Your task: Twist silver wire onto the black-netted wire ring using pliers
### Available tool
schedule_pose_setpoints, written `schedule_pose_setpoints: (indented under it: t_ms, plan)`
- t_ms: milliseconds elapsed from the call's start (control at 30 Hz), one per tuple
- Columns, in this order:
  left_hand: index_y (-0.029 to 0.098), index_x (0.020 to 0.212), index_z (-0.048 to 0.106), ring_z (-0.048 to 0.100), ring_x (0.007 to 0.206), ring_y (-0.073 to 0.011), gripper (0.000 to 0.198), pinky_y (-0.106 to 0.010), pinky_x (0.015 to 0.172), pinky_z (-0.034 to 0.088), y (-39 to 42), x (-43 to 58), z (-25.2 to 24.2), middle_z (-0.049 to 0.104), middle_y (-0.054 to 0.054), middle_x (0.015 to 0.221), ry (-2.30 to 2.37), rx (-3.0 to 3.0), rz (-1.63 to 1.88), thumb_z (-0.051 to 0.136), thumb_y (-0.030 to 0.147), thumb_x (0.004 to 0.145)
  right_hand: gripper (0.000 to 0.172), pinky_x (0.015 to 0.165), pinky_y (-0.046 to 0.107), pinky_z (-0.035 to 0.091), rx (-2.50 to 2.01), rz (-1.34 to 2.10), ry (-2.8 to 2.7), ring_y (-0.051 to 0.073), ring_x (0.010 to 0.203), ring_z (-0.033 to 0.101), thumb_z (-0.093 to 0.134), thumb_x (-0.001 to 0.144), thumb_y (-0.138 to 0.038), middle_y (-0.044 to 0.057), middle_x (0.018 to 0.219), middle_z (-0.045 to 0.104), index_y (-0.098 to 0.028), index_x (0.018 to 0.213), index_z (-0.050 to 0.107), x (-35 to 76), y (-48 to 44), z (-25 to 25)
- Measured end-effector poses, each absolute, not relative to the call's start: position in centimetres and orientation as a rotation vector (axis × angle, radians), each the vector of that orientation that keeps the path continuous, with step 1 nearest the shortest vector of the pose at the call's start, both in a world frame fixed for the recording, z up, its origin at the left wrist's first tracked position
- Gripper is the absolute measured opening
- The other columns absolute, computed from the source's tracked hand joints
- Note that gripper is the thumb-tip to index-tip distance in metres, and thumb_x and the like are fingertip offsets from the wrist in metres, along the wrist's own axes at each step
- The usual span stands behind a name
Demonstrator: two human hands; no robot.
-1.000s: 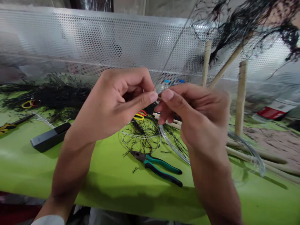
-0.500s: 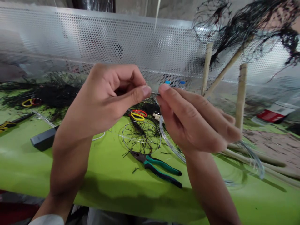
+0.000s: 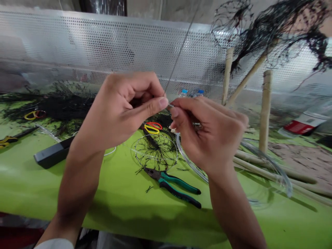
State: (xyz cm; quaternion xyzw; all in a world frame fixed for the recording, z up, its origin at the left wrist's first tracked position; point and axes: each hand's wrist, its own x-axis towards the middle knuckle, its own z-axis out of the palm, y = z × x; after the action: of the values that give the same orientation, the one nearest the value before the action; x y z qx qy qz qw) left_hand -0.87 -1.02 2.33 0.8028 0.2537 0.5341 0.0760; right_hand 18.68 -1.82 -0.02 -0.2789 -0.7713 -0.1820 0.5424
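Since 0.5 s ago, the bare right hand (image 3: 215, 133) has turned from a flattened pose to a curled one, closing in on the bare left hand (image 3: 114, 114). Seen from the head, both are raised above the bright green worktop (image 3: 119, 197). The left fingers pinch a thin, dark grey strand (image 3: 181, 48), which slants up to the right from their tips. The right thumb and index finger grip a short, greyish, thin piece (image 3: 171, 105) that bridges the small gap between the hands; whether it belongs to the strand, I cannot tell. Below them lie a round hoop netted with black threads (image 3: 157, 150) and, just in front of it, pliers with green-and-black handles (image 3: 178, 188). Behind the hoop are red-and-yellow-handled scissors (image 3: 152, 129). Left of the left forearm sits a dark grey, oblong box (image 3: 53, 154), partly hidden.
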Motion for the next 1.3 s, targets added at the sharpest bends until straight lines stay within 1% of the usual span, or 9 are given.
schedule_pose_setpoints:
  t_ms: [167, 233, 367, 467, 600, 767, 933, 1167, 1300]
  plan:
    - [0.021, 0.077, 0.069, 0.046, 0.062, -0.0129, 0.018, -0.031, 0.053, 0.03, -1.0, -0.4, 2.3, 0.056, 0.001, 0.069, 0.825, 2.418, 1.565, 0.071, 0.028, 0.094, 0.021, 0.041, 0.023, 0.038, -0.657, 0.556, -1.904, 0.009, 0.043, 0.05, 0.062, 0.104, -0.03, -0.006, 0.055, 0.059, -0.022, 0.085, 0.065, 19.7, -1.4, 0.7]
    - [0.021, 0.076, 0.068, 0.044, 0.06, -0.0122, 0.02, -0.03, 0.053, 0.031, -1.1, -0.2, 2.3, 0.055, 0.002, 0.067, 0.858, 2.41, 1.56, 0.07, 0.027, 0.095, 0.025, 0.037, 0.022, 0.036, -0.625, 0.701, -1.942, 0.009, 0.039, 0.048, 0.059, 0.106, -0.032, -0.006, 0.052, 0.057, -0.021, 0.084, 0.064, 20.0, -1.3, 1.0]
    - [0.021, 0.075, 0.069, 0.039, 0.061, -0.0127, 0.02, -0.03, 0.052, 0.028, -1.0, -0.4, 2.3, 0.051, 0.001, 0.065, 0.8, 2.281, 1.53, 0.074, 0.03, 0.092, 0.004, 0.047, 0.025, 0.046, -0.604, -0.212, -1.963, 0.011, 0.052, 0.062, 0.069, 0.097, -0.018, -0.002, 0.067, 0.07, -0.02, 0.095, 0.072, 20.2, -1.2, 0.7]
    - [0.021, 0.072, 0.069, 0.036, 0.06, -0.0121, 0.024, -0.03, 0.051, 0.025, -1.0, -0.6, 2.5, 0.048, 0.001, 0.063, 0.726, 2.171, 1.507, 0.077, 0.034, 0.09, 0.023, 0.057, 0.029, 0.055, -0.53, -0.82, -1.831, 0.016, 0.068, 0.073, 0.071, 0.094, -0.011, 0.002, 0.09, 0.08, -0.025, 0.112, 0.074, 19.9, -0.9, -0.3]
    - [0.02, 0.069, 0.068, 0.035, 0.059, -0.0122, 0.027, -0.03, 0.05, 0.023, -1.4, -0.7, 2.8, 0.046, 0.001, 0.062, 0.74, 2.118, 1.448, 0.08, 0.036, 0.088, 0.035, 0.061, 0.031, 0.06, -0.441, -0.979, -1.679, 0.02, 0.08, 0.08, 0.069, 0.097, -0.012, -0.001, 0.101, 0.082, -0.034, 0.125, 0.072, 19.9, 0.0, -1.6]
    - [0.022, 0.071, 0.067, 0.038, 0.057, -0.0128, 0.024, -0.03, 0.051, 0.029, -2.1, -0.8, 3.1, 0.049, 0.001, 0.063, 0.694, 2.106, 1.376, 0.08, 0.034, 0.087, 0.022, 0.054, 0.027, 0.06, -0.28, -1.221, -1.64, 0.017, 0.063, 0.077, 0.081, 0.09, -0.017, -0.002, 0.095, 0.084, -0.026, 0.11, 0.078, 20.5, 0.5, -1.0]
    - [0.021, 0.076, 0.069, 0.045, 0.062, -0.0138, 0.02, -0.029, 0.053, 0.032, -2.4, -1.1, 3.0, 0.056, -0.001, 0.069, 0.736, 2.19, 1.377, 0.076, 0.031, 0.091, 0.015, 0.062, 0.027, 0.064, -0.27, -1.082, -1.628, 0.017, 0.066, 0.078, 0.082, 0.088, -0.014, 0.0, 0.089, 0.084, -0.02, 0.102, 0.079, 20.0, -0.5, -0.4]
    - [0.022, 0.082, 0.07, 0.051, 0.067, -0.0154, 0.013, -0.031, 0.056, 0.038, -1.5, -0.7, 2.3, 0.061, -0.001, 0.075, 0.752, 2.291, 1.463, 0.074, 0.028, 0.093, 0.008, 0.038, 0.027, 0.045, -0.635, 0.009, -1.684, 0.013, 0.043, 0.061, 0.082, 0.089, -0.021, -0.006, 0.061, 0.069, -0.027, 0.086, 0.078, 19.1, -2.3, 0.3]
    - [0.02, 0.08, 0.069, 0.046, 0.06, -0.0125, 0.018, -0.028, 0.051, 0.036, -1.0, -0.7, 2.4, 0.056, 0.001, 0.067, 0.72, 2.276, 1.398, 0.071, 0.03, 0.095, 0.007, 0.048, 0.028, 0.05, -0.607, -0.168, -1.764, 0.013, 0.052, 0.062, 0.08, 0.09, -0.017, -0.004, 0.065, 0.069, -0.022, 0.087, 0.076, 19.5, -1.9, 0.6]
